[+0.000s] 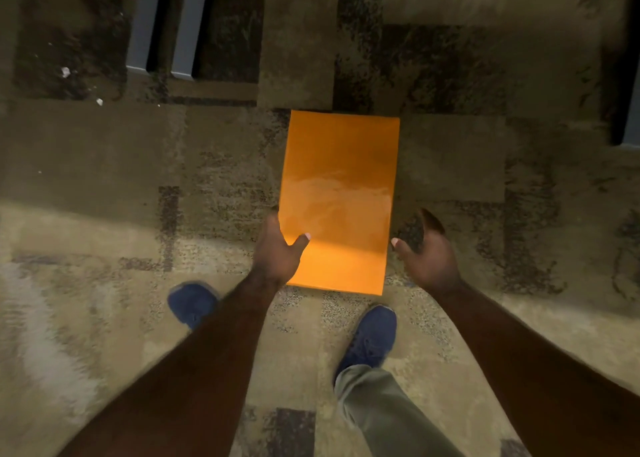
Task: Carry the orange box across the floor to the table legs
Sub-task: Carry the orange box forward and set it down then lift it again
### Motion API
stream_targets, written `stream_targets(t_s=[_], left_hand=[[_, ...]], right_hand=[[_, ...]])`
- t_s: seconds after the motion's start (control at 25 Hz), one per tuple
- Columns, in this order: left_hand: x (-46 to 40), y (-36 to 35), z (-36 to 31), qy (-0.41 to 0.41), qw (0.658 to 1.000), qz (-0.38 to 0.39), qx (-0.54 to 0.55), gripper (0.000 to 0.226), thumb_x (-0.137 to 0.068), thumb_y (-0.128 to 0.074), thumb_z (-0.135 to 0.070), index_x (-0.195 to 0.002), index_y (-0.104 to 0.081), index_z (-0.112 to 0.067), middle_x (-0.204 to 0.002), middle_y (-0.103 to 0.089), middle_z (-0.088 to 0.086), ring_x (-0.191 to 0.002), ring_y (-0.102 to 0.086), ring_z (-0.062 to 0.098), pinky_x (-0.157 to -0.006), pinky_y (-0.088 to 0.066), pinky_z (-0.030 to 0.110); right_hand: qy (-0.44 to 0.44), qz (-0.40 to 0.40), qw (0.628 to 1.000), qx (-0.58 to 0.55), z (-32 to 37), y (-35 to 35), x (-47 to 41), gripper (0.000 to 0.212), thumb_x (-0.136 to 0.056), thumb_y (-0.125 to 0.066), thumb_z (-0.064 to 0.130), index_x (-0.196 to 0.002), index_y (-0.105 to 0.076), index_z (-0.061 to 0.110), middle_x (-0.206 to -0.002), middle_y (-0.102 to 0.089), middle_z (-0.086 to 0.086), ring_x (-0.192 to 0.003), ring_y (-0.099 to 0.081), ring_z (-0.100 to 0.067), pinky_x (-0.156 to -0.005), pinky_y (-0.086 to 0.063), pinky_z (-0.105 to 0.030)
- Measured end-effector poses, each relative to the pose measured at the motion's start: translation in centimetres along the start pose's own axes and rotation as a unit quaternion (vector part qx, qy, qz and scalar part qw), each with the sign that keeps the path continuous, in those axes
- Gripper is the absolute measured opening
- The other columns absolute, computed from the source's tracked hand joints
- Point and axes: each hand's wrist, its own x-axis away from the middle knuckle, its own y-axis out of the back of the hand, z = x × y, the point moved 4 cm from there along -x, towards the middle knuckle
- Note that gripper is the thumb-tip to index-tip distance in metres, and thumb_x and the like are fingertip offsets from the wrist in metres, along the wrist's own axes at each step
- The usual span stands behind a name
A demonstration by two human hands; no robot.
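Gripping the near left edge of one orange box [337, 200], the left hand [277, 249] lays its thumb across the top face. One right hand [427, 252] is spread open just beside the box's right edge, apparently not touching. Two grey table legs [166, 24] stand ahead to the left on patterned carpet [104, 152]. Two blue shoes [372, 335] show below.

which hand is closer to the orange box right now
Left. The left hand is on the left edge of the flat orange rectangular box, thumb lying on top. The right hand is open just off the box's right edge, a small gap showing.
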Motion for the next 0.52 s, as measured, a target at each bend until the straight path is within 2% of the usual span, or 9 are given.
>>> stream_targets(t_s=[0.08,0.16,0.24,0.32,0.52], left_hand=[[-2.0,0.0,0.0,-0.021,0.999,-0.006,-0.024,0.083,-0.088,-0.069,-0.031,-0.154,-0.023,-0.01,-0.159,-0.033,0.011,-0.146,-0.032,0.028,-0.115,-0.03,0.034],[-4.1,0.4,0.4,-0.043,0.996,-0.011,-0.073,0.084,-0.087,-0.069,-0.033,-0.154,-0.023,-0.011,-0.159,-0.034,0.012,-0.144,-0.034,0.029,-0.11,-0.031,0.031],[-6.5,1.0,1.5,-0.033,0.994,-0.007,-0.108,0.087,-0.088,-0.068,-0.036,-0.156,-0.019,-0.012,-0.162,-0.027,0.012,-0.147,-0.03,0.032,-0.117,-0.031,0.04],[-8.5,1.3,2.4,-0.023,0.994,0.005,-0.11,0.092,-0.087,-0.068,-0.039,-0.158,-0.014,-0.015,-0.165,-0.021,0.011,-0.15,-0.024,0.034,-0.119,-0.03,0.046],[-11.7,0.8,4.8,0.007,0.991,0.063,-0.121,0.106,-0.08,-0.073,-0.047,-0.158,-0.007,-0.021,-0.167,-0.012,0.005,-0.152,-0.019,0.03,-0.119,-0.028,0.04]], right_hand=[[-0.014,-0.011,1.0,-0.001,-0.9,-0.7,-0.7,0.079,-0.085,-0.069,0.031,-0.149,-0.029,0.009,-0.151,-0.041,-0.017,-0.136,-0.041,-0.034,-0.104,-0.03,-0.031],[-0.024,-0.021,0.999,0.001,-1.2,-1.5,-1.6,0.08,-0.086,-0.068,0.033,-0.15,-0.028,0.008,-0.153,-0.038,-0.017,-0.138,-0.038,-0.034,-0.108,-0.032,-0.035],[-0.046,-0.024,0.999,-0.014,-1.5,-2.8,-2.6,0.083,-0.085,-0.07,0.033,-0.151,-0.026,0.01,-0.154,-0.035,-0.017,-0.14,-0.035,-0.034,-0.109,-0.032,-0.037],[-0.072,-0.029,0.996,-0.034,-1.7,-4.2,-3.8,0.088,-0.082,-0.073,0.034,-0.151,-0.025,0.014,-0.155,-0.034,-0.014,-0.14,-0.034,-0.032,-0.106,-0.031,-0.032],[-0.153,-0.014,0.987,-0.041,-2.9,-7.8,-6.1,0.106,-0.073,-0.078,0.045,-0.154,-0.015,0.018,-0.16,-0.025,-0.011,-0.145,-0.027,-0.032,-0.114,-0.029,-0.042]])
